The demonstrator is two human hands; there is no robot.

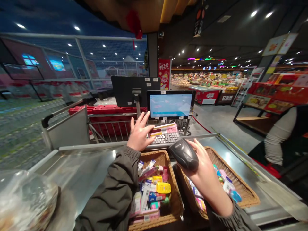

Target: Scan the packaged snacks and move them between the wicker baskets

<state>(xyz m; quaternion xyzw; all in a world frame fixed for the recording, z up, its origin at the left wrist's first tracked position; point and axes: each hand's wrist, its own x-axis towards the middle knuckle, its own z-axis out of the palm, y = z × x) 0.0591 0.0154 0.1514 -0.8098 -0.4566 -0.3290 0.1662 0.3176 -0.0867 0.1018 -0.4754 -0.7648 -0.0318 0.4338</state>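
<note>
My left hand [139,132] is raised with its fingers spread, hovering over the left end of a grey keyboard [166,138] below a small lit touchscreen [170,104]. It holds nothing. My right hand [201,160] grips a black handheld barcode scanner [184,154], held above two wicker baskets. The left basket [171,210] is filled with several small colourful packets. The right basket [243,190] also holds small packets, partly hidden by my right forearm.
The baskets sit on a steel checkout counter [79,166]. A clear plastic bag [26,200] lies at the near left. A metal trolley frame [64,128] and red crates stand behind the counter. A person's sleeve [279,138] shows at the right. Shop displays fill the background.
</note>
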